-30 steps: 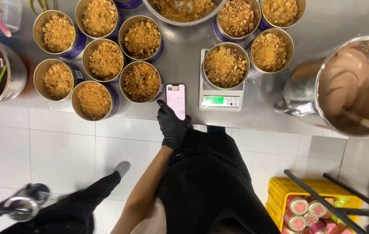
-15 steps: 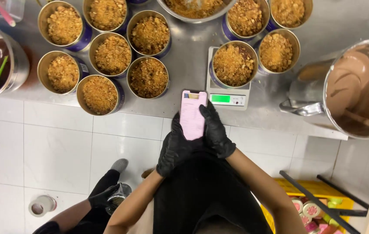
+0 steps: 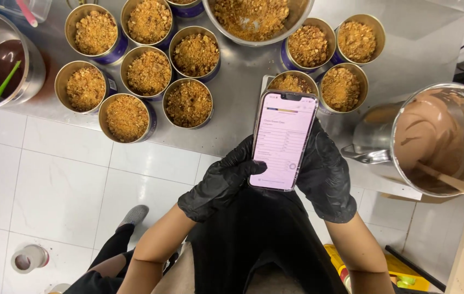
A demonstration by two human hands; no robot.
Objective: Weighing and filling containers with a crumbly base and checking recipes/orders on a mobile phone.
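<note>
Both my hands wear black gloves and hold a smartphone [image 3: 282, 140] upright in front of my chest, its lit pinkish screen facing me. My left hand [image 3: 225, 179] grips its left edge, thumb resting on the screen. My right hand [image 3: 325, 174] wraps the right edge from behind. Behind the phone a round tin [image 3: 293, 83] of brown crumble stands on a mostly hidden scale.
Several gold tins of crumble [image 3: 142, 71] stand on the steel counter [image 3: 243, 103]. A big bowl of crumble [image 3: 256, 19] is at the top. A steel pot of brown cream [image 3: 441, 136] with a wooden stick is at right, another pot with a green spatula [image 3: 3, 60] at left.
The phone has come up from the counter's edge to my chest, now much nearer the camera. My right hand joined my left on it, and the scale is now hidden behind it.
</note>
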